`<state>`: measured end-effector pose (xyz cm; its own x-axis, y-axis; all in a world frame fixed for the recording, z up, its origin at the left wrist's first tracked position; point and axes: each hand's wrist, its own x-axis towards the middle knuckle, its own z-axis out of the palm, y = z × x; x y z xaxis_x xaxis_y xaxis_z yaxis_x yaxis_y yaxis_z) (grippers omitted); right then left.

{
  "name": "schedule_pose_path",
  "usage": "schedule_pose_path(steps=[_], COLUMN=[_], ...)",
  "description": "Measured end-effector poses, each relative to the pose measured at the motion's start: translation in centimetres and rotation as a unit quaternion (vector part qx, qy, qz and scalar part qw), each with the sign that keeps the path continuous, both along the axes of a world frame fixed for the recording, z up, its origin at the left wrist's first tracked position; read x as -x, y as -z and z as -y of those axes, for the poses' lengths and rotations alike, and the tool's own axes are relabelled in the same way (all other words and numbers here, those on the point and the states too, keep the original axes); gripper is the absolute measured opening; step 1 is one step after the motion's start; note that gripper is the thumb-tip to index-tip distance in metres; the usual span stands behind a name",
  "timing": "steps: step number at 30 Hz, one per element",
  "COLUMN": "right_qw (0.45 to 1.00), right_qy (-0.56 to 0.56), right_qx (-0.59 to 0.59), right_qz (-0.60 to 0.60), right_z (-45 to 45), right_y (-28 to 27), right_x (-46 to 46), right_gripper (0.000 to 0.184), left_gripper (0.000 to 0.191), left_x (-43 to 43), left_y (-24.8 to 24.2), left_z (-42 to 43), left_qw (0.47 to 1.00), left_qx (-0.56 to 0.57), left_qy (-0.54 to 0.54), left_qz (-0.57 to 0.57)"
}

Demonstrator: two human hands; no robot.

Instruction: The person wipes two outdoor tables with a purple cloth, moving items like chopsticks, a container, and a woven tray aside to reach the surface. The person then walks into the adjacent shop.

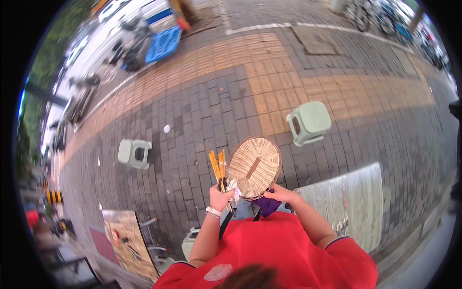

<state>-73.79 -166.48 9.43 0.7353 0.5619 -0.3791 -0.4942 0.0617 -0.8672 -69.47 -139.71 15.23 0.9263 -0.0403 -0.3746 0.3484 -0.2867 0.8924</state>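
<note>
A bundle of yellow-tipped sticks, perhaps chopsticks (217,164), and crumpled white tissue (234,188) are in my left hand (220,198), which wears a white band at the wrist. My right hand (280,194) grips the near edge of an oval woven wicker basket or lid (255,168) with a brown strip at its middle. Purple cloth (269,206) hangs just below that hand; whether the hand holds it too, I cannot tell. The sticks stand close beside the basket's left edge.
Pale green plastic stools stand ahead right (312,117), at the left (134,153) and near my left elbow (189,242). A low table (357,195) is at the right, another table (126,231) at the lower left. A blue plastic pallet (163,44) lies farther off on the brick pavement.
</note>
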Motion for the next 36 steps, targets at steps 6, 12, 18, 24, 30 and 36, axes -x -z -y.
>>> schedule_pose_path(steps=[6, 12, 18, 24, 30, 36], right_qw=[0.987, 0.987, 0.983, 0.972, 0.956, 0.914], right_qy=[-0.092, -0.078, -0.107, -0.064, -0.095, -0.286], right_qx=[0.104, 0.048, 0.107, 0.204, 0.265, 0.278], right_qz=[0.086, 0.135, 0.107, 0.096, 0.085, 0.077], right_z=[-15.5, -30.0, -37.9, -46.3, -60.0, -88.9], right_y=[-2.5, -0.2, -2.5, -0.5, 5.8, 7.1], right_x=[-6.3, -11.3, -20.9, -34.9, -48.2, -56.9], right_gripper=[0.043, 0.050, 0.039, 0.037, 0.036, 0.036], left_gripper=[0.036, 0.027, 0.031, 0.026, 0.021, 0.015], left_x=[0.4, -0.7, -5.3, -11.6, -15.1, -12.4], left_y=[-0.6, 1.4, 3.9, 5.0, 5.7, 4.8], left_z=[-14.5, -27.8, -36.2, -46.8, -59.0, -70.6], left_qw=[0.994, 0.971, 0.891, 0.846, 0.797, 0.683], left_qx=[-0.003, 0.057, 0.239, 0.299, 0.255, 0.241], left_qy=[-0.114, -0.219, -0.385, -0.439, -0.547, -0.684], left_qz=[0.007, 0.077, 0.023, 0.047, 0.032, 0.091])
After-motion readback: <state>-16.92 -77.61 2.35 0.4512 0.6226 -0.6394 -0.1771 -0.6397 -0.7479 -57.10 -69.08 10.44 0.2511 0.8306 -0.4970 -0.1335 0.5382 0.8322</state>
